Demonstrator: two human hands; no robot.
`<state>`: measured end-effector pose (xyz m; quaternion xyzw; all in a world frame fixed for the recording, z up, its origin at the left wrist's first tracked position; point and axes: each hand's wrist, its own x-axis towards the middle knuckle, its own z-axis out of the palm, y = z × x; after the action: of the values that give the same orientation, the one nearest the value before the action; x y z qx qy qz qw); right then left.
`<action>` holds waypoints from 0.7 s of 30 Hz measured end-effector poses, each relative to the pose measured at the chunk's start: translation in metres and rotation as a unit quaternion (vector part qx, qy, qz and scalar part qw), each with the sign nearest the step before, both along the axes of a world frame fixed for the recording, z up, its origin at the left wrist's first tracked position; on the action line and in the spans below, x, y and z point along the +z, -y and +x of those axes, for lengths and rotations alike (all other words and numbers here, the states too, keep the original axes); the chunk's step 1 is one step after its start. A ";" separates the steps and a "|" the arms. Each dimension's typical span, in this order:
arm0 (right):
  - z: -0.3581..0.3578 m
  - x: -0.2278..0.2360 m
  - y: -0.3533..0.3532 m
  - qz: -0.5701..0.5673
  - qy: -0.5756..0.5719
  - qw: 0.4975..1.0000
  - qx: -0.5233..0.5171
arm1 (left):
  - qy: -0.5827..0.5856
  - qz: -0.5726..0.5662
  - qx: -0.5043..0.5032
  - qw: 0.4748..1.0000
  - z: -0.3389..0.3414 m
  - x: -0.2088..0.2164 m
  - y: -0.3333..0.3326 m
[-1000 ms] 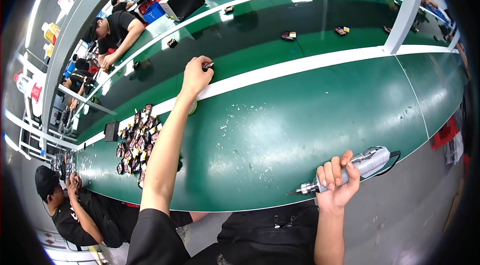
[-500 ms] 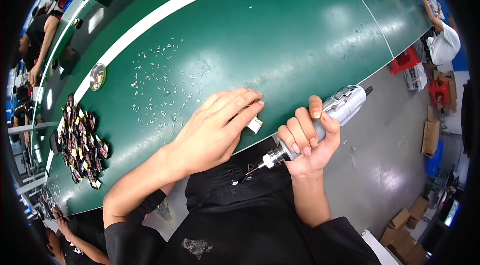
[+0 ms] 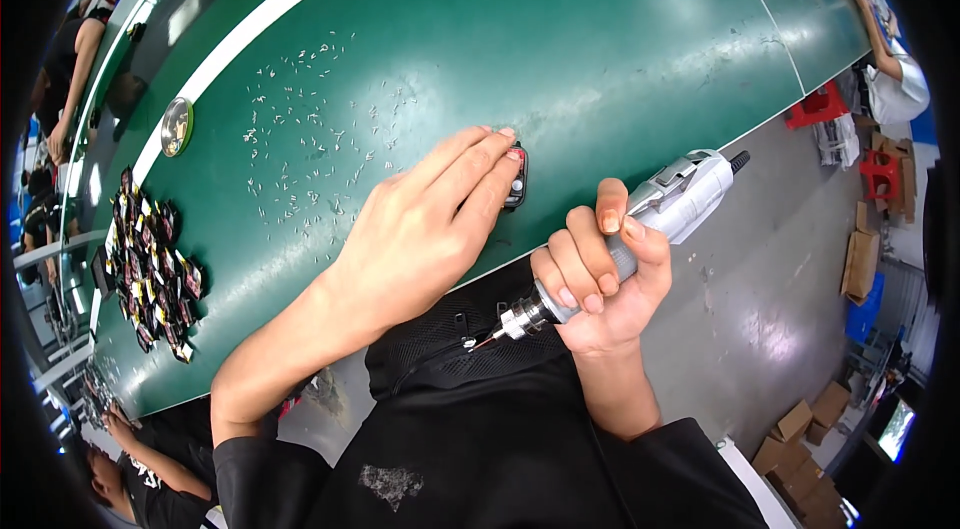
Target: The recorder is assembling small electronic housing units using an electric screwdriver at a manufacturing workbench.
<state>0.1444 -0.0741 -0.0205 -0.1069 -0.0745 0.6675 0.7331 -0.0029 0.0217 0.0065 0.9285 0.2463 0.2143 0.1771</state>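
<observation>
My right hand (image 3: 605, 274) is wrapped round a grey electric screwdriver (image 3: 685, 194). Its thin bit points down and left, over my dark clothing and off the table's edge. On the green table (image 3: 620, 49), the fingers of my left hand (image 3: 430, 214) reach over a small black device (image 3: 517, 191) and hold it by its left side and far end. A red patch and a pale round spot show on the device; my fingers cover the rest. Many small pale metal pieces (image 3: 320, 174), perhaps screws, lie scattered beyond my left hand.
A heap of small dark units (image 3: 150, 274) lies on the table at the left. Behind it stands a round clear dish (image 3: 177, 127). Other people work at the left and far right. Red stools (image 3: 880, 174) and cardboard boxes (image 3: 805, 439) stand on the floor at right.
My left hand has moved slightly away from me with the device. A pale, yellowish part showed on it before; now a black and red face shows. The screwdriver has shifted slightly left.
</observation>
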 end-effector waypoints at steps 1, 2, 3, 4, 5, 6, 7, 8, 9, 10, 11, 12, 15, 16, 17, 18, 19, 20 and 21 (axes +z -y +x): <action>0.000 0.000 0.000 -0.004 -0.003 1.000 0.007 | -0.002 0.011 0.007 1.000 0.002 0.002 -0.002; 0.000 0.001 0.000 -0.005 -0.004 1.000 0.007 | -0.002 0.010 0.008 1.000 0.003 0.003 -0.005; -0.001 0.003 0.000 -0.006 0.004 1.000 0.010 | 0.005 0.010 0.014 1.000 0.005 0.004 -0.008; -0.003 0.003 0.000 -0.007 0.011 1.000 0.014 | 0.012 0.010 0.020 1.000 0.006 0.003 -0.009; -0.004 0.003 0.001 -0.008 0.010 1.000 0.015 | 0.011 0.009 0.021 1.000 0.007 0.002 -0.010; -0.006 0.003 0.001 -0.014 0.016 1.000 0.019 | 0.019 0.018 0.017 1.000 0.008 0.000 -0.009; -0.007 0.003 0.002 -0.022 0.023 0.999 0.022 | 0.029 0.026 0.011 0.999 0.008 -0.002 -0.009; -0.008 0.003 0.003 -0.031 0.029 0.999 0.027 | 0.029 0.024 0.011 0.999 0.009 -0.003 -0.008; -0.010 0.003 0.004 -0.034 0.028 0.999 0.027 | 0.029 0.024 0.000 0.999 0.009 -0.003 -0.007; -0.011 0.003 0.006 -0.049 0.040 0.998 0.027 | 0.030 0.022 -0.010 0.999 0.009 -0.002 -0.005; -0.012 0.003 0.007 -0.065 0.051 0.996 0.026 | 0.030 0.017 -0.011 0.999 0.010 -0.002 -0.003; -0.013 0.002 0.009 -0.080 0.064 0.994 0.022 | 0.018 0.045 -0.025 0.998 0.010 -0.002 -0.001; -0.016 0.001 0.010 -0.090 0.068 0.994 0.009 | 0.001 0.107 -0.052 0.993 0.010 -0.005 0.006; -0.017 0.000 0.009 -0.107 0.079 0.991 -0.004 | 0.008 0.130 -0.054 0.990 0.011 -0.006 0.006; -0.017 -0.001 0.009 -0.110 0.078 0.991 -0.005 | 0.015 0.154 -0.055 0.986 0.012 -0.007 0.006; -0.018 -0.002 0.009 -0.106 0.084 0.991 -0.011 | 0.016 0.159 -0.059 0.985 0.012 -0.009 0.008; -0.018 -0.002 0.009 -0.101 0.091 0.991 -0.018 | 0.015 0.156 -0.059 0.986 0.013 -0.009 0.009; -0.018 -0.003 0.009 -0.104 0.091 0.990 -0.017 | 0.015 0.145 -0.063 0.987 0.013 -0.007 0.009; -0.019 -0.003 0.008 -0.106 0.089 0.990 -0.021 | 0.014 0.134 -0.067 0.989 0.013 -0.007 0.009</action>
<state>0.1258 -0.0824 -0.0240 -0.2445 -0.0655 0.6444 0.7216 0.0101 0.0124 -0.0003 0.9552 0.1496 0.2461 0.0683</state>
